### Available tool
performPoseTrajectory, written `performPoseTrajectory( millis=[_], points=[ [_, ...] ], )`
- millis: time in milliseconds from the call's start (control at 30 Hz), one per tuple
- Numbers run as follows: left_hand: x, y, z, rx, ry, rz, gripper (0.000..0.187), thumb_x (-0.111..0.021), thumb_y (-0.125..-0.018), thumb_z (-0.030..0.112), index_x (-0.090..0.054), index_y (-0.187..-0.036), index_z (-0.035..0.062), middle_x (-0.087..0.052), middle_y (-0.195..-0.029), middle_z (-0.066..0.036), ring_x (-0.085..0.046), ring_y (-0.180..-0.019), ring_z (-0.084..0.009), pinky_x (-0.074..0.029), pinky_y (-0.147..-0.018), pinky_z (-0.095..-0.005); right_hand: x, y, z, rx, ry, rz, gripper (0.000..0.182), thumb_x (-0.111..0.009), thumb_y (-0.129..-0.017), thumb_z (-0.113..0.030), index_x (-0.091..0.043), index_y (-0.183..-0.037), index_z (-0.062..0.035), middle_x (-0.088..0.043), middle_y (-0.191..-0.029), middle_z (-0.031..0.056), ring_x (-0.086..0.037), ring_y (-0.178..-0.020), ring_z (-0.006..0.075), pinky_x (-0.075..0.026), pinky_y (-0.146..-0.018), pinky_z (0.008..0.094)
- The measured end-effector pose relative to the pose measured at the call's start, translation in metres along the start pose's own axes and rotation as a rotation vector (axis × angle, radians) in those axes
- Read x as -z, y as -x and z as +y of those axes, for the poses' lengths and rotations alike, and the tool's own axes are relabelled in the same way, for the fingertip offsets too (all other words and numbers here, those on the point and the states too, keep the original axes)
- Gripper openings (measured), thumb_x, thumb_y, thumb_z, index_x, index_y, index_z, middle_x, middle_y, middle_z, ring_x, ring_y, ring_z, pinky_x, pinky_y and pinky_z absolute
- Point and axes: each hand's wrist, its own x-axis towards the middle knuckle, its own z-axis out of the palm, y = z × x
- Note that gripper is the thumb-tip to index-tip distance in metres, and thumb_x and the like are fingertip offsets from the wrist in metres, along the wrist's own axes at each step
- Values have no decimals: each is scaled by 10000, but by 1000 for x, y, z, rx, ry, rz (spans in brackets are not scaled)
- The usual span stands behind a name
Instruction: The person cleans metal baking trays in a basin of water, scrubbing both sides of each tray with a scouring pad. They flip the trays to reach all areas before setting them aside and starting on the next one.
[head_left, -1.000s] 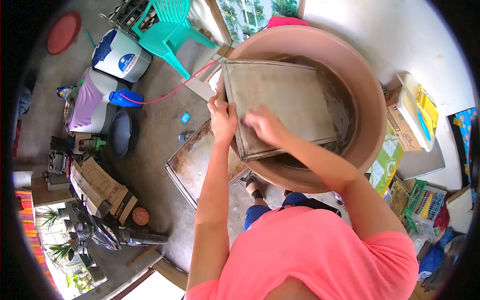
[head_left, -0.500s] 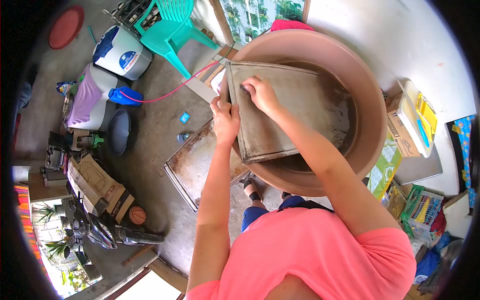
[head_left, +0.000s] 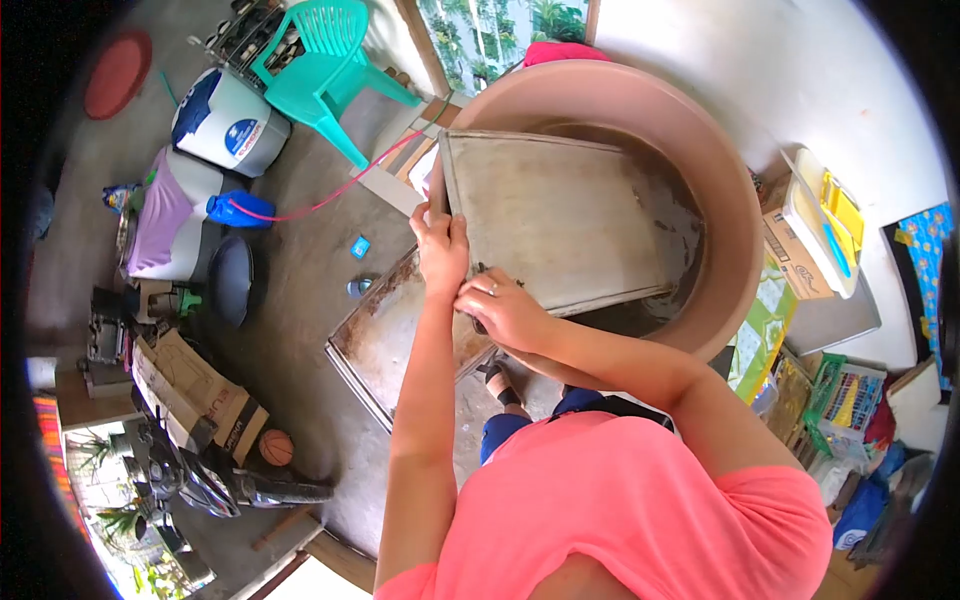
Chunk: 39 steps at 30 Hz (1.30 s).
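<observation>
A flat, rimmed metal baking tray [head_left: 555, 215] leans across the big brown plastic basin [head_left: 722, 160], its far part dipping towards murky water [head_left: 685, 220]. My left hand [head_left: 440, 252] is closed over the tray's left rim. Right beside it, my right hand [head_left: 508, 312] is closed at the tray's near left corner. Dark bits show by its fingers; a small dark scrubbing pad seems to be in them, mostly hidden. Below on the floor lies a second tray [head_left: 400, 330], stained rusty brown.
A pink hose [head_left: 350, 185] runs over the concrete floor to a blue container [head_left: 240, 208]. At the back left stands a green plastic chair [head_left: 325, 85]. Cardboard boxes [head_left: 205, 385] and a basketball [head_left: 276, 447] are lower left. A carton [head_left: 795, 245] stands right of the basin.
My right hand has moved from the tray's upper left surface down to its near left corner. The tray has turned slightly, while my left hand keeps hold of the rim.
</observation>
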Motion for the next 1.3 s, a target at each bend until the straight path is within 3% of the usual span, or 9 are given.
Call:
performPoseTrajectory(
  millis=[133, 267, 367, 500, 667, 733, 900, 1033, 1300],
  points=[
    [1, 3, 9, -13, -107, -28, 239, -569, -885, 277, -626, -886, 45, -316, -1402, -147, -523, -1085, -416, -450, -861, -494, 27, 24, 78, -118, 173, -101, 98, -555, -822, -114, -629, -873, -74, -585, -1007, 106, -536, -921, 328, -454, -815, 401],
    [0, 2, 9, 4, -155, -43, 249, -563, -888, 286, -623, -893, 44, -299, -1409, -157, -482, -1140, -419, -452, -864, -491, 94, 56, 179, -776, 756, 322, 177, -513, -874, -168, -609, -983, -66, -605, -972, 164, -549, -958, 371, -434, -827, 484],
    [-2, 1, 5, -32, -121, -25, 231, -548, -899, 259, -617, -927, 40, -328, -1390, -166, -489, -1138, -413, -448, -867, -487, 76, 39, 185, -854, 719, 401, 127, -496, -877, -112, -580, -964, -73, -602, -944, 185, -554, -882, 398, -436, -815, 475],
    [-4, 2, -3, -89, -68, 17, 234, -536, -908, 240, -611, -976, 29, -349, -1372, -174, -492, -1132, -407, -441, -865, -487, 4, -43, 98, -277, 363, 277, 150, -510, -859, -122, -579, -992, -114, -604, -983, 172, -557, -945, 377, -414, -880, 477],
    [2, 4, 10, -41, -73, -10, 249, -532, -913, 251, -619, -967, 24, -353, -1370, -170, -517, -1098, -403, -443, -862, -484, 49, -83, 200, -564, 348, 372, 186, -479, -880, -138, -584, -1034, -148, -566, -1123, 158, -502, -1078, 374, -382, -912, 514],
    [2, 3, 6, -40, -106, -11, 258, -528, -915, 263, -614, -930, 21, -358, -1366, -164, -535, -1072, -401, -452, -846, -481, 88, -67, 231, -997, 583, 443, 193, -474, -902, -174, -592, -1049, -132, -566, -1127, 143, -503, -1072, 367, -378, -923, 518],
    [-4, 1, -2, -105, -121, 38, 262, -535, -912, 269, -597, -891, 16, -363, -1360, -165, -538, -1067, -400, -455, -835, -485, 42, -48, 143, -484, 454, 344, 247, -509, -902, -185, -580, -1116, -84, -568, -1129, 151, -504, -1090, 352, -398, -938, 473],
    [-2, 0, 1, -61, -93, 7, 254, -548, -902, 261, -591, -880, 11, -369, -1346, -185, -539, -1059, -406, -456, -826, -483, 34, 6, 58, -121, 167, -26, 440, -595, -811, -53, -527, -1245, -24, -520, -1257, 197, -480, -1165, 374, -382, -1006, 437],
    [-6, -2, -6, -115, -92, 35, 255, -551, -901, 265, -604, -877, 18, -363, -1359, -191, -532, -1066, -418, -452, -831, -494, 26, 5, 7, -114, 74, -136, 194, -601, -786, -103, -641, -976, -87, -609, -984, 79, -560, -914, 291, -476, -807, 381]
  ],
)
